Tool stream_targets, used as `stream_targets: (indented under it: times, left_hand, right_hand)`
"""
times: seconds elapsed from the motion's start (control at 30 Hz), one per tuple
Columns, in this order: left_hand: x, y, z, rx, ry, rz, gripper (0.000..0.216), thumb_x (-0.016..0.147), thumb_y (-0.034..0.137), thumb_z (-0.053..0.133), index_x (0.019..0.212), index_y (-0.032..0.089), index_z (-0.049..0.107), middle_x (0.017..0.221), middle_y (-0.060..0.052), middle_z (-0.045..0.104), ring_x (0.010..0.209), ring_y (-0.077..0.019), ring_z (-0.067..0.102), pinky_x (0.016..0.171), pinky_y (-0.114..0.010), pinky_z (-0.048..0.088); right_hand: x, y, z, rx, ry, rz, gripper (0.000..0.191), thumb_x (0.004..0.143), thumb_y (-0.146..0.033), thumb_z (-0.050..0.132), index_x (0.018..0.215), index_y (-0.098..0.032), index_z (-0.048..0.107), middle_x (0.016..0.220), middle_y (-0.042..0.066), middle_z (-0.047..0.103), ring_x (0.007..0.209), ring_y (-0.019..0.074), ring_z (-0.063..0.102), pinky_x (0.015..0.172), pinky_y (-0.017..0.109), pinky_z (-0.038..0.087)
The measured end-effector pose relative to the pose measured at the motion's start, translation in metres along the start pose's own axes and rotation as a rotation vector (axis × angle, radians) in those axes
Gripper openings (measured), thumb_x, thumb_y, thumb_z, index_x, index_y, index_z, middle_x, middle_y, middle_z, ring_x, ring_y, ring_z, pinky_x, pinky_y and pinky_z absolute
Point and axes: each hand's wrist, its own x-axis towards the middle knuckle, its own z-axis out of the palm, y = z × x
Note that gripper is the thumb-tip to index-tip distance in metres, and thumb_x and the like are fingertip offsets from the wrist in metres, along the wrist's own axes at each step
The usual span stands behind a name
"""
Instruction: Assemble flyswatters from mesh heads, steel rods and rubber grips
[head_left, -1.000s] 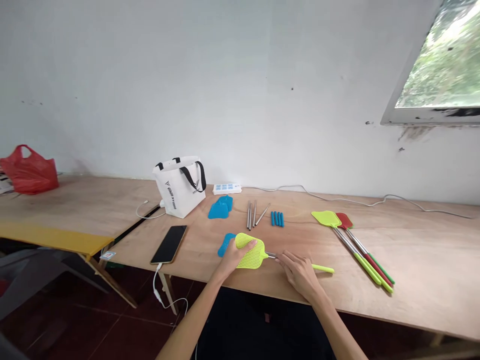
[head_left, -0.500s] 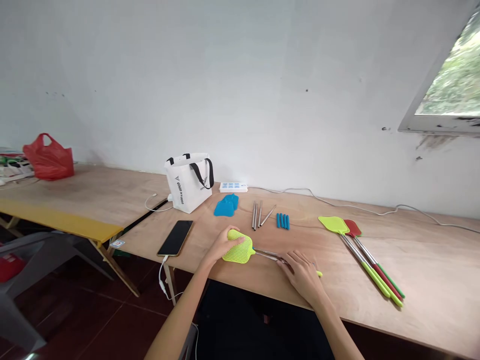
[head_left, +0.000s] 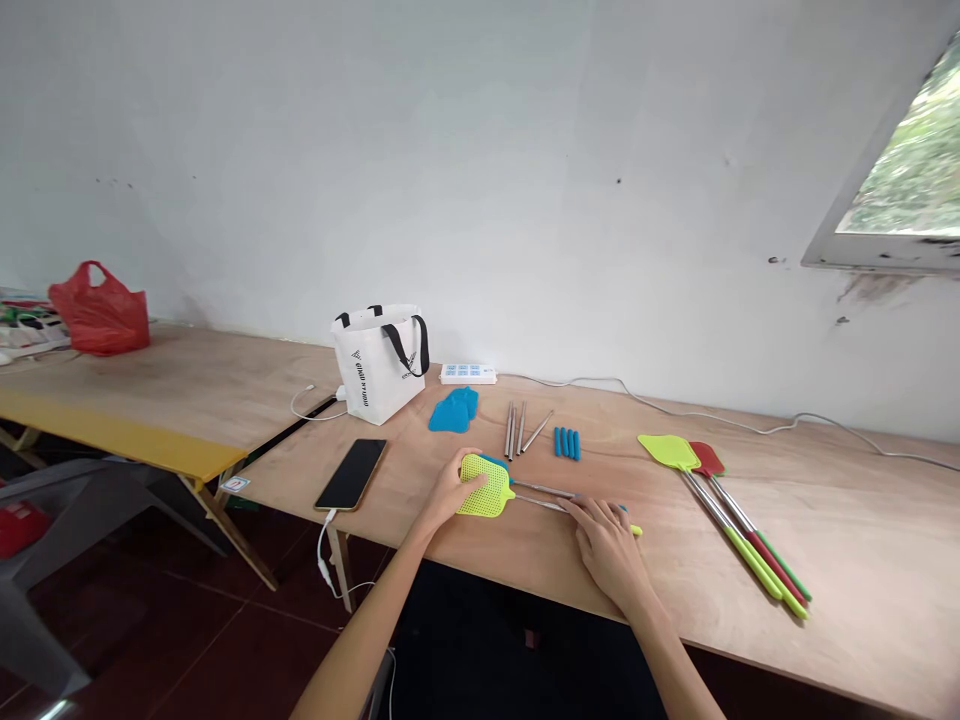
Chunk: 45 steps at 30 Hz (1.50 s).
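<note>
My left hand [head_left: 450, 490] is closed on the head of a yellow-green fly swatter [head_left: 491, 492], with the thumb on top of its mesh. Behind that head peeks the edge of a blue fly swatter [head_left: 496, 462], its metal shaft running beside the other one. My right hand [head_left: 609, 545] lies over both swatters near their handles, fingers bent round them. Handle tips, one yellow-green and one blue, show past my fingers. Beyond my hands lie blue swatter heads [head_left: 452, 411], several metal tubes [head_left: 520, 430] and several short blue handles [head_left: 568, 443].
Several finished-looking swatters [head_left: 667, 451] lie in a bundle at the right. A phone [head_left: 352, 474] with a cable is at the left edge. Behind stand a white bag [head_left: 379, 370] and a power strip [head_left: 469, 374]. A red bag [head_left: 101, 315] sits far left.
The blue swatter has come out from behind the yellow-green one, and their shafts now lie farther apart. Both hands have shifted slightly, staying on the swatters.
</note>
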Motion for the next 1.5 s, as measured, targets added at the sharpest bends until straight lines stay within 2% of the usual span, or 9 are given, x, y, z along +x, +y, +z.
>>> stream_targets:
  times: [0.13,0.27,0.37,0.5,0.67,0.83,0.97,1.17,1.5]
  left_hand:
    - [0.0,-0.003,0.001,0.099,0.07,0.069,0.049,0.082,0.043,0.071,0.124,0.023,0.057,0.117,-0.006,0.067,0.102,-0.0253,0.067,0.089,-0.036,0.053]
    - [-0.001,-0.009,-0.004,0.417,0.12,0.086,0.04,0.089,0.043,0.065,0.123,0.024,0.059,0.124,-0.009,0.066,0.116,-0.0292,0.061,0.1,-0.043,0.047]
    - [-0.001,-0.014,-0.008,0.664,0.099,0.104,0.033,0.095,0.042,0.057,0.123,0.024,0.061,0.125,-0.01,0.067,0.12,-0.0309,0.059,0.105,-0.049,0.042]
    - [-0.002,-0.015,-0.014,0.793,0.024,0.146,0.034,0.101,0.044,0.046,0.126,0.027,0.062,0.131,-0.009,0.064,0.123,-0.029,0.058,0.106,-0.047,0.041]
    - [-0.005,-0.011,-0.013,0.836,0.002,0.166,0.041,0.103,0.047,0.04,0.132,0.028,0.061,0.139,-0.008,0.06,0.129,-0.0291,0.054,0.11,-0.046,0.039]
    - [-0.009,-0.007,-0.01,0.802,-0.031,0.17,0.041,0.101,0.048,0.046,0.135,0.028,0.06,0.145,-0.009,0.056,0.135,-0.0312,0.049,0.116,-0.049,0.03]
    - [-0.009,-0.006,-0.01,0.77,-0.036,0.165,0.046,0.099,0.053,0.049,0.136,0.028,0.06,0.146,-0.01,0.055,0.137,-0.0324,0.046,0.118,-0.051,0.026]
    - [-0.01,-0.006,-0.01,0.766,-0.028,0.175,0.042,0.105,0.045,0.035,0.133,0.028,0.06,0.145,-0.008,0.056,0.135,-0.0312,0.048,0.116,-0.051,0.028]
    - [-0.004,-0.013,-0.012,0.747,-0.001,0.14,0.036,0.1,0.044,0.047,0.129,0.027,0.062,0.142,-0.009,0.058,0.132,-0.0302,0.052,0.116,-0.049,0.031]
  right_hand:
    - [-0.001,0.003,0.003,-0.008,0.001,0.028,0.061,0.092,-0.005,0.038,0.143,-0.033,0.056,0.129,0.004,0.067,0.118,0.0231,0.058,0.104,0.043,0.039]
    - [-0.001,0.005,0.004,0.011,0.004,0.092,0.061,0.09,-0.007,0.04,0.143,-0.032,0.056,0.13,0.006,0.065,0.12,0.0246,0.057,0.105,0.045,0.04]
    - [-0.001,0.01,0.004,0.026,-0.019,0.13,0.06,0.088,-0.008,0.04,0.14,-0.032,0.058,0.135,0.006,0.062,0.124,0.0243,0.055,0.107,0.046,0.04]
    - [-0.006,0.03,0.002,-0.008,-0.049,0.231,0.055,0.09,-0.013,0.039,0.138,-0.031,0.058,0.143,0.007,0.057,0.131,0.0265,0.052,0.112,0.054,0.035]
    - [-0.012,0.053,0.003,0.036,-0.12,0.259,0.051,0.095,-0.022,0.035,0.141,-0.029,0.054,0.142,0.007,0.058,0.133,0.0245,0.051,0.115,0.053,0.034]
    - [-0.014,0.055,0.013,0.031,-0.098,0.262,0.053,0.094,-0.021,0.034,0.145,-0.024,0.05,0.146,0.01,0.054,0.139,0.0263,0.046,0.116,0.053,0.034]
    - [-0.016,0.057,0.02,-0.023,-0.075,0.371,0.055,0.093,-0.021,0.034,0.147,-0.019,0.048,0.149,0.014,0.051,0.145,0.0297,0.039,0.115,0.054,0.035]
    - [-0.017,0.055,0.018,-0.096,-0.097,0.369,0.055,0.095,-0.021,0.029,0.146,-0.018,0.049,0.147,0.013,0.053,0.145,0.03,0.038,0.115,0.055,0.034]
    - [-0.018,0.055,0.019,-0.078,-0.113,0.376,0.056,0.096,-0.021,0.029,0.149,-0.018,0.046,0.15,0.015,0.051,0.146,0.0293,0.039,0.115,0.058,0.033]
